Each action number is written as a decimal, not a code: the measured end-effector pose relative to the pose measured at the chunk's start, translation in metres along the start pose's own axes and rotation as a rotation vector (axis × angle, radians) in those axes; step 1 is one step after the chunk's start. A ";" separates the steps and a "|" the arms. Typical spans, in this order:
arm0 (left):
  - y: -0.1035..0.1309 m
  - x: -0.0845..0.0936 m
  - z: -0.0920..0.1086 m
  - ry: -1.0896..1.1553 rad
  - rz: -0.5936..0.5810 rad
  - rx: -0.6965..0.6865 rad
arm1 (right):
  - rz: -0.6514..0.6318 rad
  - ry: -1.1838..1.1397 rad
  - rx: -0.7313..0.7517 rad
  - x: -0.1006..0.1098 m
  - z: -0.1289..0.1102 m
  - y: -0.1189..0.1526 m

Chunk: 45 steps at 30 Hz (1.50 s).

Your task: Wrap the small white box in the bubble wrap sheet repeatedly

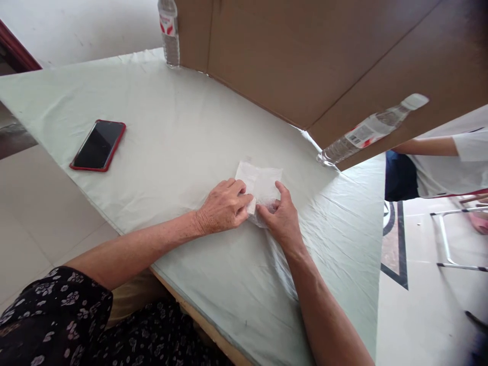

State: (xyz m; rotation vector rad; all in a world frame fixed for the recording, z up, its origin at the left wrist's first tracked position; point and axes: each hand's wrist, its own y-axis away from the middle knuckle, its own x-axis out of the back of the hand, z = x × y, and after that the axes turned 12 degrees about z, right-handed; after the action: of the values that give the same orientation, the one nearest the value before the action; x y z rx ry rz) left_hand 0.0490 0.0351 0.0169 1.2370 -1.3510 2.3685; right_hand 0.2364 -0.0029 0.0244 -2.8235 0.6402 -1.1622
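Note:
A white, squarish sheet [263, 179], edged with crinkled clear plastic [260, 220] like thin wrap, lies on the cloth-covered table. At its left side my left hand [225, 206] is closed, with bent fingers pressing on a small whitish block [251, 206] at the sheet's lower part. My right hand [282, 216] curls round the right edge, thumb near the block and index finger raised along the sheet; its other fingers are partly hidden by the plastic. Both hands rest low over the table, close together.
A phone in a red case [98, 145] lies at the left. Brown cardboard panels [263, 56] stand behind, with one clear bottle [170, 38] at the back and another bottle [368, 133] at the right. Beyond the pale tablecloth [160, 127], a person [438, 165] shows at the right.

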 end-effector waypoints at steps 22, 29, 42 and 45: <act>0.001 -0.004 -0.005 0.297 -0.097 0.287 | -0.078 -0.432 -0.208 -0.005 -0.039 -0.003; -0.002 0.000 -0.008 0.532 -0.100 0.497 | -0.198 -0.288 -0.093 0.006 -0.047 0.008; -0.004 -0.008 0.005 0.395 -0.028 0.587 | -0.344 -0.317 0.014 0.014 -0.037 -0.011; -0.004 -0.008 0.006 0.371 -0.043 0.583 | -0.146 -0.387 0.044 0.008 -0.024 -0.017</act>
State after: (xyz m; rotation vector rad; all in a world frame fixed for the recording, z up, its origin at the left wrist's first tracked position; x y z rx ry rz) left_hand 0.0597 0.0355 0.0154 0.8361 -0.5361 2.8749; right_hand 0.2313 0.0131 0.0502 -2.9722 0.3827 -0.5985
